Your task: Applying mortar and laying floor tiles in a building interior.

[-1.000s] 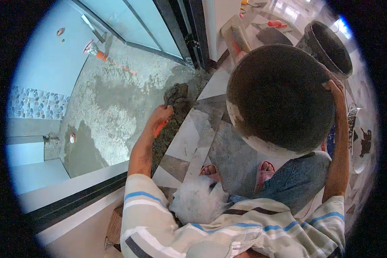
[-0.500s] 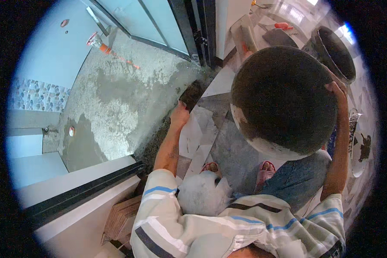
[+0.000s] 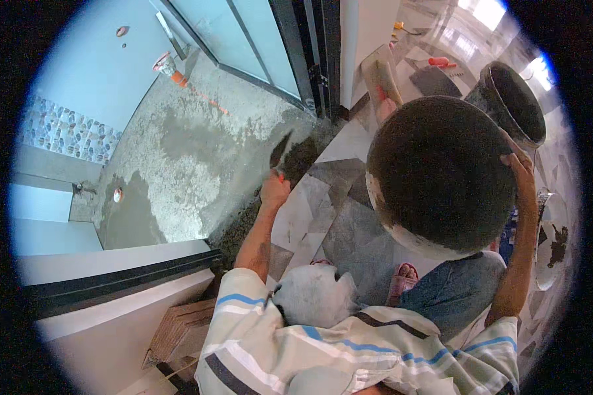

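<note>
My left hand (image 3: 275,191) is closed around the reddish handle of a trowel (image 3: 281,150). Its dark, narrow blade points away over the doorway edge, beside a patch of dark wet mortar (image 3: 301,158). On the right, my right hand (image 3: 522,168) grips the rim of a large round basin (image 3: 441,174). The basin's inside is dark; I cannot tell how much material it holds. Its pale smeared lower edge is close to my jeans-covered leg.
A rough cement floor (image 3: 188,187) with damp patches lies left, with an orange pipe end (image 3: 178,78) near the wall. A black door frame (image 3: 308,52) stands ahead. Behind the basin are a black bucket (image 3: 517,99), a long plastering float (image 3: 379,76) and a red-handled tool (image 3: 440,62).
The trowel blade has turned, now looking narrower and apart from the dark mortar beside it. The basin appears slightly lower and farther right, with my right hand still on its rim.
</note>
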The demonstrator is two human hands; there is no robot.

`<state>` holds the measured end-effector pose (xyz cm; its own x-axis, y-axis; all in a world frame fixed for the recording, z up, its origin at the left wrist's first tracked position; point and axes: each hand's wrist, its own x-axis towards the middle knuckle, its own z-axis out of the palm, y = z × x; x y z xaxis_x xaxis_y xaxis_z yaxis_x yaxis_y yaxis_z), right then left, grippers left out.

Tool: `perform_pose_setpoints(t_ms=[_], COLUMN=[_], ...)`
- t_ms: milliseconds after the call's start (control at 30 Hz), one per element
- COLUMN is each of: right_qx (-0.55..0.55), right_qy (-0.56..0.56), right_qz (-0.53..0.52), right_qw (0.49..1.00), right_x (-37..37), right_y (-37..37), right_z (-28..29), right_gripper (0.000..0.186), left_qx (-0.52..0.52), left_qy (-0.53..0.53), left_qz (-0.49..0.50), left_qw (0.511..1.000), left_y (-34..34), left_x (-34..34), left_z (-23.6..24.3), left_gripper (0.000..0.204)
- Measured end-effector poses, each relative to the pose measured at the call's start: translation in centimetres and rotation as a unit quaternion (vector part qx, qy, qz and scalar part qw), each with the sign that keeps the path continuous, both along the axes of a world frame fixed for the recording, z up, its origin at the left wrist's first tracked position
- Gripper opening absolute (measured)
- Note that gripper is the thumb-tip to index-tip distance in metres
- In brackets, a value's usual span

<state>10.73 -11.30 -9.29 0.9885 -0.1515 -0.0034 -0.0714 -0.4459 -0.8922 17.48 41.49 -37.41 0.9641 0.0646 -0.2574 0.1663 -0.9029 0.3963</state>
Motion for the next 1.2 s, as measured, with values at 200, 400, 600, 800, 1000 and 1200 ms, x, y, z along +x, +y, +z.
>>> perform_pose_setpoints(t_ms=[200, 400, 600, 800, 1000, 1200], right_qx=[-0.042, -0.032, -0.106, -0.06, 0.032, -0.042], right_qy=[-0.001, -0.046, -0.07, -0.078, -0.026, -0.172], right_qz=[-0.029, -0.016, -0.047, -0.031, -0.052, 0.065], right_qw=[0.999, 0.998, 0.991, 0.995, 0.998, 0.982], right_x=[-1.0, 0.2, -0.7, -0.2, -0.6, 0.8], right_y=[1.3, -0.4, -1.5, -0.7, 2.7, 7.6], right_z=[1.7, -1.3, -1.1, -1.5, 0.3, -0.1], right_gripper=[0.05, 0.047, 0.045, 0.047, 0.047, 0.042], left_qx=[-0.086, -0.07, -0.052, 0.101, -0.492, -0.024], left_qy=[0.033, 0.036, 0.003, -0.047, 0.06, 0.052], left_qz=[0.103, 0.1, 0.038, -0.159, 0.054, -0.391], left_qw=[0.99, 0.992, 0.998, 0.981, 0.867, 0.919], left_y=[-0.7, -3.8, -4.4, 0.0, -3.8, -14.4], left_x=[-1.9, -0.4, -0.1, -2.3, -4.1, -3.6], left_z=[-1.1, -2.3, -2.1, -1.5, 19.6, 25.6], left_gripper=[0.045, 0.043, 0.042, 0.031, 0.015, 0.02])
